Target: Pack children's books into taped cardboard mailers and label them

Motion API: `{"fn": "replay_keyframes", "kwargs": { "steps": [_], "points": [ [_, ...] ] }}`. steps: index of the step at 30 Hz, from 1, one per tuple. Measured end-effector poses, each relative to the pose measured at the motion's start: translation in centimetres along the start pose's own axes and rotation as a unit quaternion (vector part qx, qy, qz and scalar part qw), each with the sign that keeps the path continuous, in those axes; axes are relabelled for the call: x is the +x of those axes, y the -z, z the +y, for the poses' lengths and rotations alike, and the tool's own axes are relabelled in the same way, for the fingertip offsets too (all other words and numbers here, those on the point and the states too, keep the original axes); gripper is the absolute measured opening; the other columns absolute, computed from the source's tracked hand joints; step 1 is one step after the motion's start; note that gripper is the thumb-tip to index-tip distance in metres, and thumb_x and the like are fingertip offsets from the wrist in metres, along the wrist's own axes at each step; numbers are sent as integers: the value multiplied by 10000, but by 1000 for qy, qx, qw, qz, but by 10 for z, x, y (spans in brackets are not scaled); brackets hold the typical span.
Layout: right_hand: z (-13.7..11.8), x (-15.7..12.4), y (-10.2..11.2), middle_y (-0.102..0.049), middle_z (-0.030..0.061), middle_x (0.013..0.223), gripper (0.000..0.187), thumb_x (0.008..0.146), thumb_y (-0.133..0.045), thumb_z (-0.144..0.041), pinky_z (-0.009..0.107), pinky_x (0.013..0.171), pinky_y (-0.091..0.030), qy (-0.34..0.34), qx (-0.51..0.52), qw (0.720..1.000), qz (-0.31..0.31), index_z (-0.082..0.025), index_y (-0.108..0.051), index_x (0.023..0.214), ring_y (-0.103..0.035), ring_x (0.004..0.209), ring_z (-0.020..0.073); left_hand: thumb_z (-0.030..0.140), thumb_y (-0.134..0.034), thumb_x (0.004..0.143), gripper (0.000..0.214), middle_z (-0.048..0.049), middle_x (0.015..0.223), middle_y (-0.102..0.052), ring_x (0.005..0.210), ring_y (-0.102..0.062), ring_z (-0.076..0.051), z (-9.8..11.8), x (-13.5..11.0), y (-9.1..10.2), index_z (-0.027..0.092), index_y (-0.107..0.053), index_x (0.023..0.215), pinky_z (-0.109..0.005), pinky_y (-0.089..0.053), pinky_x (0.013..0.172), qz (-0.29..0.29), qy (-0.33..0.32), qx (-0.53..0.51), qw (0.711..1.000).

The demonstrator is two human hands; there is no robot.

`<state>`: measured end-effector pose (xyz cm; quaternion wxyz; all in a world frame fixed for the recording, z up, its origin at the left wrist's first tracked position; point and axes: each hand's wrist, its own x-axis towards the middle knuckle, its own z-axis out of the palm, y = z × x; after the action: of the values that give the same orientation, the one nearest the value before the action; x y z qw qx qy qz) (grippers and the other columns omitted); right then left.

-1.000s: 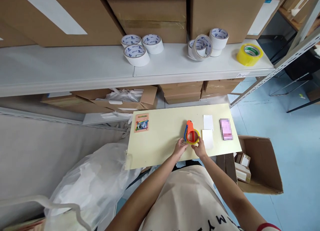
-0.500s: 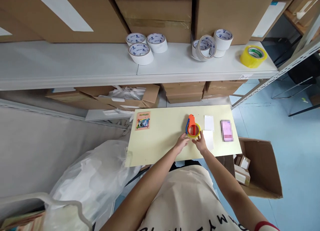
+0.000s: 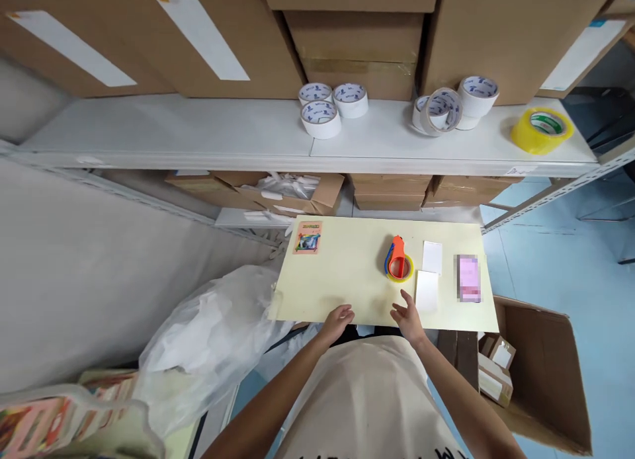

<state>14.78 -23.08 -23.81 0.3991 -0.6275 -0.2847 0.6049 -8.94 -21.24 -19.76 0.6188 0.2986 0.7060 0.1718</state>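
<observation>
Right of centre in the frame's lower half, the dispenser (image 3: 397, 256) lies on the table (image 3: 342, 274), long axis nearly up the frame, just above the nearer right hand (image 3: 407, 319) and up-right of the left hand (image 3: 338, 322), both empty, fingers loosely parted.

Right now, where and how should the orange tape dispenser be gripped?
Likely by the outer rim of its yellow tape roll, right hand coming from the near side. The orange tape dispenser lies on its side, round roll toward the person, narrower orange end pointing away; the right hand is the closer one.
</observation>
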Motion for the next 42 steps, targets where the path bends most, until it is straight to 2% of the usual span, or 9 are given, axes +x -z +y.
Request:
{"fn": "replay_keyframes", "kwargs": {
  "steps": [6,13,16,21,26,30,34,37,42],
  "points": [
    [-14,5,-19,-646,108,1172,581,644,-686,-378,374,734,-547,-5,-79,997,-23,-234,-561,1192,-672,756,189,501,-722,613,506,-135,1035,-730,1020,-672,-299,-36,-21,23,172,-672,994,-415,-491,941,72,-34,24,997],
    [-27,20,-53,-693,78,937,435,637,-664,-423,351,645,-531,13,-125,988,-84,-211,-636,1015,-627,671,177,481,-680,651,539,-174,1136,-702,1015,-681,-309,-49,-39,54,154,-660,1080,-424,-508,911,105,-33,14,994],
    [-30,22,-76,-703,70,889,394,642,-666,-436,363,677,-538,38,-141,983,-115,-211,-653,965,-631,671,177,436,-635,700,449,-144,1133,-707,1014,-681,-297,-55,-44,75,180,-657,1069,-415,-525,880,152,-61,20,986],
    [-29,17,-130,-707,63,890,392,656,-660,-426,378,725,-548,67,-176,968,-164,-212,-655,984,-647,688,182,388,-565,766,311,-107,1136,-687,1044,-662,-282,-77,-58,128,209,-651,1005,-431,-527,895,317,-112,71,939],
    [-24,0,-221,-718,64,929,349,656,-700,-390,393,808,-548,108,-231,936,-241,-226,-683,964,-672,834,218,377,-577,774,322,-157,1223,-614,1174,-591,-318,-117,-79,196,187,-652,1023,-468,-448,1035,436,-146,104,882],
    [-28,-15,-316,-703,46,1105,322,632,-768,-349,417,948,-497,160,-272,893,-321,-275,-722,942,-636,1071,243,358,-691,692,526,-156,1451,-465,1358,-429,-350,-137,-83,238,203,-603,1186,-473,-352,1126,408,-183,86,890],
    [-32,-28,-399,-692,38,1155,283,656,-780,-370,420,1051,-427,198,-296,868,-345,-269,-739,917,-585,1186,235,348,-755,611,646,-128,1492,-456,1427,-332,-345,-143,-80,254,227,-594,1225,-489,-258,1173,305,-203,48,929],
    [-32,-40,-434,-724,45,1061,224,646,-802,-362,439,1061,-419,206,-326,857,-342,-249,-743,830,-616,1142,247,349,-776,570,621,-120,1424,-540,1410,-364,-348,-149,-79,253,242,-634,1165,-492,-222,1182,249,-214,10,944],
    [-46,-66,-458,-749,45,999,144,655,-783,-233,453,1056,-429,246,-342,828,-371,-249,-751,795,-663,1057,253,314,-771,540,568,-122,1337,-613,1340,-445,-391,-161,-81,253,243,-673,1096,-502,-255,1155,224,-232,-44,946]
  ]
}}
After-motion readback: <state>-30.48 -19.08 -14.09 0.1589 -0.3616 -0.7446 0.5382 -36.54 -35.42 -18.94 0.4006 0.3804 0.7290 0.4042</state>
